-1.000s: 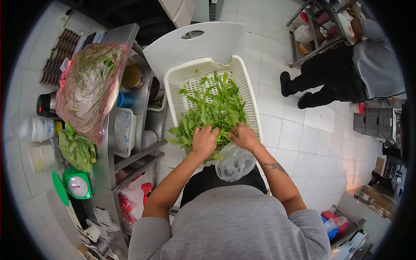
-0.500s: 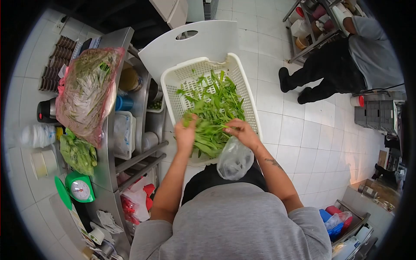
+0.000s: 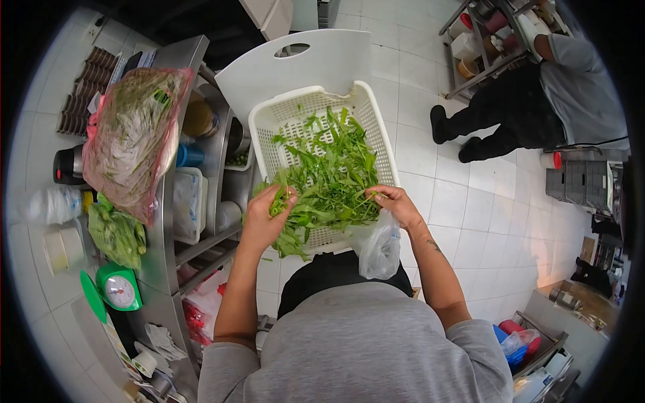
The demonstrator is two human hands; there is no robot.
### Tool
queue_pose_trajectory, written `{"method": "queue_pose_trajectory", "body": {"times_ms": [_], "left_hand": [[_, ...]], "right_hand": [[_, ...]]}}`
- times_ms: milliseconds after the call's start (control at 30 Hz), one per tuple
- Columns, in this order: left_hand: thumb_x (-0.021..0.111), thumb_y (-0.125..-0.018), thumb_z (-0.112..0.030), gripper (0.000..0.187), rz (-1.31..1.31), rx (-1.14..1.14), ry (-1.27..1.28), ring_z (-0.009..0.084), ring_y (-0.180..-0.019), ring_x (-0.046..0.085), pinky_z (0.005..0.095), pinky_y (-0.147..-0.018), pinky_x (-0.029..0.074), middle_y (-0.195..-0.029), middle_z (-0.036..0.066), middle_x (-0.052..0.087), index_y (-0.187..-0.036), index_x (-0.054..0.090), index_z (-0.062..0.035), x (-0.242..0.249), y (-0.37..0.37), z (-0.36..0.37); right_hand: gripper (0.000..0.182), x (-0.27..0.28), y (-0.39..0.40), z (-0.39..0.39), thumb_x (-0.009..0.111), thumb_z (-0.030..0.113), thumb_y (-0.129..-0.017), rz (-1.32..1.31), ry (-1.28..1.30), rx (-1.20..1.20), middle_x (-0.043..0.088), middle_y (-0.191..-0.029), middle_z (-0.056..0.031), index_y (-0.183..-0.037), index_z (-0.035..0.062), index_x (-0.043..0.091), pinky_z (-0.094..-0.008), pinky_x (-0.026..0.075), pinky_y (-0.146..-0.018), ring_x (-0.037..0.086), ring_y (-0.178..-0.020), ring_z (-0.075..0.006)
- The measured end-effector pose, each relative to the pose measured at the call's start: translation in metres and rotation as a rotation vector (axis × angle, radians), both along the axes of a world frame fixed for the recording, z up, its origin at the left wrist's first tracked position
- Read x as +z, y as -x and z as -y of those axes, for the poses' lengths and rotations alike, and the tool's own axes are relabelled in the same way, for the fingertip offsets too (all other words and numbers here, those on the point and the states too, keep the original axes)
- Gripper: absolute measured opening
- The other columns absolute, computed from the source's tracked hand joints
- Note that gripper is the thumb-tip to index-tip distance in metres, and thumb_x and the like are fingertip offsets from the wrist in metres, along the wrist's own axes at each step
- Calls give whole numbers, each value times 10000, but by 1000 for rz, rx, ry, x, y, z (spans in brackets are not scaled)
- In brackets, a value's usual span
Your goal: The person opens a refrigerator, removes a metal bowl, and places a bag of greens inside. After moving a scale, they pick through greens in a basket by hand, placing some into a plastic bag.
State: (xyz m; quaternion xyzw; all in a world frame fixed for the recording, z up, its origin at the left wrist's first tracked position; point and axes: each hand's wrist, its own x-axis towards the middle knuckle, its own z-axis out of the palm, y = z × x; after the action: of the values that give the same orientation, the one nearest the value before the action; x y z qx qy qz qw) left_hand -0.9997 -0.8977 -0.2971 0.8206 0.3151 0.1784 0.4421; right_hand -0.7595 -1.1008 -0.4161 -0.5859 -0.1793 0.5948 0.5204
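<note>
A white perforated plastic basket holds a loose pile of long-leaved greens. At its near left side, my left hand is closed around a bunch of the greens, with leaves poking out past the fingers and hanging below. Across the pile, my right hand pinches thumb and fingertips together on a thin green stem at the basket's near right edge. A clear plastic bag hangs beneath my right hand, over the near edge and in front of my lap.
The basket rests on a grey chair. Along the left runs a steel counter with a pink bag of greens, another bagged vegetable and a green scale. A person stands at the right near a shelf rack.
My hands have moved apart: the left went left with a bunch of greens, the right slightly right. The plastic bag shifted right along with my right hand.
</note>
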Motion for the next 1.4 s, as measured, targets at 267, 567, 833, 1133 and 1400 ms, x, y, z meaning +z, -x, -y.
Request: {"method": "queue_pose_trajectory", "body": {"times_ms": [267,567,833,1133,1400], "left_hand": [[652,-829,-130,149,-15,25,-107,264,-849,578,338,-763,440,-840,120,628,-897,626,0,16,13,-3],[648,-840,-185,176,-197,31,14,262,-824,570,353,-786,422,-845,94,632,-950,610,-53,1,16,12],[641,-843,-223,240,-202,-7,-63,344,-844,564,402,-788,396,-912,152,639,-964,580,-26,-8,29,14],[644,-833,-184,215,-138,8,-42,339,-834,574,391,-775,385,-908,142,644,-965,584,-26,1,19,8],[636,-854,-173,167,-156,151,-30,256,-722,614,329,-662,457,-787,133,624,-922,595,-26,-5,30,3]], "right_hand": [[357,34,8,-32,568,1,-852,433,-38,-36,594,-1222,-70,-1193,106,595,-295,472,-866,578,-1044,-186],[349,-60,62,-57,626,173,-795,1164,324,505,519,-1255,-148,-1144,176,616,-418,515,-757,629,-902,-349],[295,-85,51,-54,687,198,-758,966,-6,167,608,-1030,-178,-1035,100,655,-360,508,-720,633,-854,-321],[609,-18,-25,-69,755,235,-723,455,97,189,649,-1019,-124,-1231,3,512,-328,462,-855,620,-922,-246],[399,-26,9,-19,619,137,-780,1171,569,406,631,-1031,-170,-1176,113,572,-412,489,-812,610,-950,-341]]}}
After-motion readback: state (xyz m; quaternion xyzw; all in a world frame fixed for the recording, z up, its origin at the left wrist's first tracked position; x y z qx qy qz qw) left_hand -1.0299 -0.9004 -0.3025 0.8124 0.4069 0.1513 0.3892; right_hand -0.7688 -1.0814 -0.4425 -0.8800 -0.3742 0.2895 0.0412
